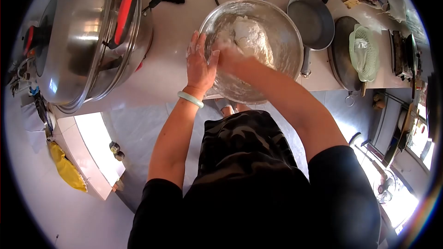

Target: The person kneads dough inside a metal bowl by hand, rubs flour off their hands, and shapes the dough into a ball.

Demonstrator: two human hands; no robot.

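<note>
The counter [168,69] spreads out beneath my hands, with the big steel steamer [69,41] bulking at its left end, sitting out to the near edge. The steel bowl [287,41] comes next in size, midway along the near edge, its near rim overlapping that edge in my view. I judge it thin and light for its width, with a smooth wall that is likely slick where flour coats it, so it could skid or spin under a hard push; the rim is the place to steady it, on the side across from the push. The pan [310,20] sits just beside the bowl's right rim, farther from the near edge. Inside the bowl, toward the far side and right of its middle, lies the dough [255,41], a pale lump with a ragged, floury skin. I expect it to be soft but dense, heavier than it looks, dry on the dusted patches and tacky underneath; it should tear if pinched and pulled, so a broad hold low around its sides suits it, or the heel of the hand from above. My left hand [200,70] is at the bowl's left rim, fingers extended and thumb spread inward, floury at the tips, not wrapped around anything. My right hand [229,59] is a blur inside the bowl, just left of the dough; I cannot tell whether its fingers are curled or holding some.
</note>
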